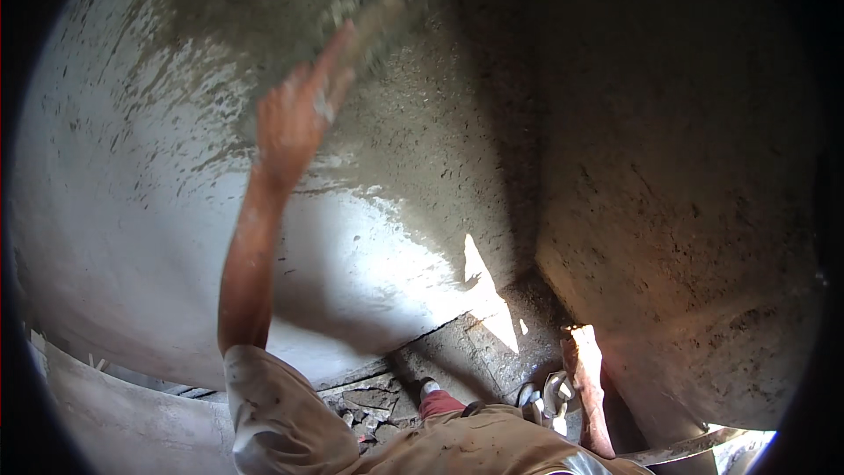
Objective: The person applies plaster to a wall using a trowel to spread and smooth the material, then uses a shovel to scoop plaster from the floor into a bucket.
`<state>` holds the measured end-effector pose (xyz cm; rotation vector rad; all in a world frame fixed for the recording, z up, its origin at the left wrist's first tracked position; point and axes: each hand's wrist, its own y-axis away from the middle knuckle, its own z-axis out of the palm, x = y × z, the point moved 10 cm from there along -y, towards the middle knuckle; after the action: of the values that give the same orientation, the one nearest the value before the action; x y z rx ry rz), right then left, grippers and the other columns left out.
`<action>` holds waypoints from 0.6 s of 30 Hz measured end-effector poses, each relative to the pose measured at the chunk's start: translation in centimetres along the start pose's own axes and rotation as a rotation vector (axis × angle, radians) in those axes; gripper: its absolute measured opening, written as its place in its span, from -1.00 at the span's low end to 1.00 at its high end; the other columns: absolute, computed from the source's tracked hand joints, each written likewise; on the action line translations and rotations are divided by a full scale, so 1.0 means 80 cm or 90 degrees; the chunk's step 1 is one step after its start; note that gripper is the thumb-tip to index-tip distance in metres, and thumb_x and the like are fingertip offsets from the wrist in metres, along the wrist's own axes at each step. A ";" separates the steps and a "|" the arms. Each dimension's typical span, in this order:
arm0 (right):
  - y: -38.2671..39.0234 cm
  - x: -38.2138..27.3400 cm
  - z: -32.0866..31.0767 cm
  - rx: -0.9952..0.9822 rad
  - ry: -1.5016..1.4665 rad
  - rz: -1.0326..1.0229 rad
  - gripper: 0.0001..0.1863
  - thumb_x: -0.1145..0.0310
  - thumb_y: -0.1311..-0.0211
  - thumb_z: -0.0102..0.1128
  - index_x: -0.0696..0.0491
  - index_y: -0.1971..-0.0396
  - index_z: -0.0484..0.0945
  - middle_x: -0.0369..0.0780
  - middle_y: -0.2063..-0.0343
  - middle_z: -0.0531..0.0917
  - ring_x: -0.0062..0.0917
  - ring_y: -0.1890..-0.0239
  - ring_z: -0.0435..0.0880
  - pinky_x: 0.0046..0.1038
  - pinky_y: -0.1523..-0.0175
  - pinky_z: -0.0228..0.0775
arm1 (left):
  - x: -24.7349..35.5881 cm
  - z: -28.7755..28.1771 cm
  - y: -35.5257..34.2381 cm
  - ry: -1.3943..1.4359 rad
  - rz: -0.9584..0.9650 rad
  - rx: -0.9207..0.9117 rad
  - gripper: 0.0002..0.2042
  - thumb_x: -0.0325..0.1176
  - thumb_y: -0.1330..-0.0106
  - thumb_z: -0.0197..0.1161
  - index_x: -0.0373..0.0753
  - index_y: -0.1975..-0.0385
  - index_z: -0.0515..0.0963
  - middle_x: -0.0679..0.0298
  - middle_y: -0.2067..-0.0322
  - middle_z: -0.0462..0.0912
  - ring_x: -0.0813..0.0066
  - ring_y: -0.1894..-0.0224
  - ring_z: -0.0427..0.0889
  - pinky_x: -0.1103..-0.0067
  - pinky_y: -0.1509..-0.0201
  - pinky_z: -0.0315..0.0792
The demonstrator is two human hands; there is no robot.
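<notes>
A blurred, flat, tan float (378, 19) is in my raised left hand (294, 114), its fingers closed on it, against the upper part of a plastered wall (132, 193). Wet grey plaster with streaks covers the upper and middle surface, paler lower down. My right hand (582, 347) is low at the right beside the darker right-hand wall (677, 237), its fingers curled; what it holds, if anything, I cannot make out. Some metal items (554, 396) lie just below and left of it, partly hidden by my body.
The two walls meet in a shadowed corner above a rough floor (457, 352). Broken chunks of rubble (369, 400) lie by my feet. A curved pale ledge (114, 396) runs along the lower left. A patch of sunlight falls near the corner.
</notes>
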<state>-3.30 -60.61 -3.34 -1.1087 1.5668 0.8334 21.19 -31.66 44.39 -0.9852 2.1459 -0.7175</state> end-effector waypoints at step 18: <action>0.021 0.031 -0.015 0.061 0.213 0.000 -0.88 0.44 -0.30 0.01 0.08 0.22 0.50 -0.19 0.26 0.48 -0.36 0.32 0.53 -0.46 0.17 0.38 | -0.026 -0.061 -0.148 -0.055 -0.119 0.023 -0.28 0.37 -0.34 -0.22 0.12 -0.42 0.13 -0.15 -0.09 0.51 -0.02 0.06 0.62 0.13 -0.13 0.46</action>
<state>-5.44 -61.73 -5.49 -1.2229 1.8614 0.5857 23.74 -35.67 56.44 -1.1864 1.9781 -0.7845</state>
